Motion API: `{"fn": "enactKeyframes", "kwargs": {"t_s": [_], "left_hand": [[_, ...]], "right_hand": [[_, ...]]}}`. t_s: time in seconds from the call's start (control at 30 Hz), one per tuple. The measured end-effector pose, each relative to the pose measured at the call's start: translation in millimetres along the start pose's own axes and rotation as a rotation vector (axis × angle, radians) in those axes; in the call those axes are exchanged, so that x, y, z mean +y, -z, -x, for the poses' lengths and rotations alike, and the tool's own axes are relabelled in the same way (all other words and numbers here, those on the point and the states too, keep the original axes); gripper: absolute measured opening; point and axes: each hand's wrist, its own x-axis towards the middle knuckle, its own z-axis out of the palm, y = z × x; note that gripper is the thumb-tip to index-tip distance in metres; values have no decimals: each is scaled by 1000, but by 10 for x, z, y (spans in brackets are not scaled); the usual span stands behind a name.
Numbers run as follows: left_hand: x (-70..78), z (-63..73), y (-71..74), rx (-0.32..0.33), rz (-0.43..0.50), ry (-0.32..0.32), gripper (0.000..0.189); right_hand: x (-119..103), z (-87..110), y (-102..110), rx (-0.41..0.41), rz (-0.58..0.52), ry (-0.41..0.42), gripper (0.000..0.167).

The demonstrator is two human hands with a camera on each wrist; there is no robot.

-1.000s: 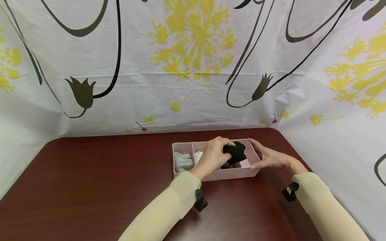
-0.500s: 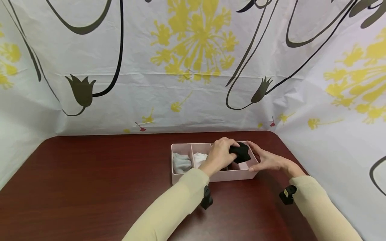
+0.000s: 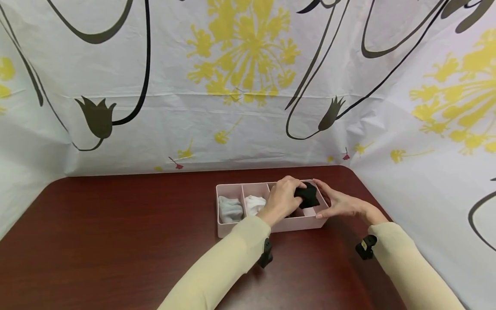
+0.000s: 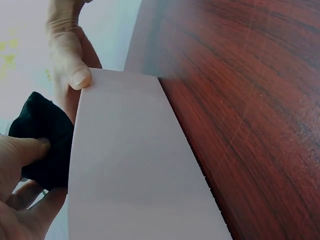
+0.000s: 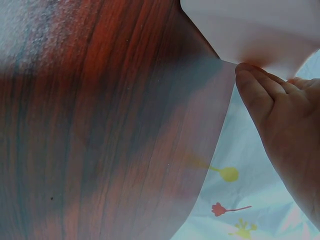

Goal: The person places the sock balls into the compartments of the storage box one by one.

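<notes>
A pink divided storage box (image 3: 296, 223) sits on the table toward its back right. My left hand (image 3: 282, 199) reaches over it and pinches a folded black sock (image 3: 308, 196) above the rightmost compartment. In the left wrist view, the thumb presses into the black sock (image 4: 42, 130) beside the box wall (image 4: 125, 160). My right hand (image 3: 341, 203) grips the box's right end, thumb at the front corner and fingers at the back. A grey bundle (image 3: 230, 210) fills the leftmost compartment, with a white one (image 3: 254, 204) beside it. A dark item in the following compartment is mostly hidden behind my left hand.
The dark red wooden table (image 3: 116, 232) stretches left and forward of the box. A white flower-printed sheet (image 3: 174, 86) hangs behind the table and along its sides. Each sleeve carries a small black camera, such as the right one (image 3: 365, 247).
My left hand has shifted a little to the right over the box with the black sock, uncovering more of the white bundle. My right hand keeps its hold on the box end.
</notes>
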Motion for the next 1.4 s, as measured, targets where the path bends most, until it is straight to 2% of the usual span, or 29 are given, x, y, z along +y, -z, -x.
{"fn": "enactKeyframes", "kwargs": {"t_s": [0.1,0.27,0.57,1.17,1.4], "left_hand": [[29,-20,-27,-7,-40,-35,30],[81,-43,-59,-16,-115,-92,30],[105,-77,-132,-23,-288,-132,29],[121,-127,-282,-79,-398,-143,20],[123,-127,-344,-72,-441,-170,12]], "right_hand": [[15,10,7,-1,-6,1,109],[46,15,12,-15,-82,12,109],[54,-20,-27,-27,-116,33,109],[9,-14,-38,-29,-97,6,112],[-2,0,-12,-29,-104,-8,114]]}}
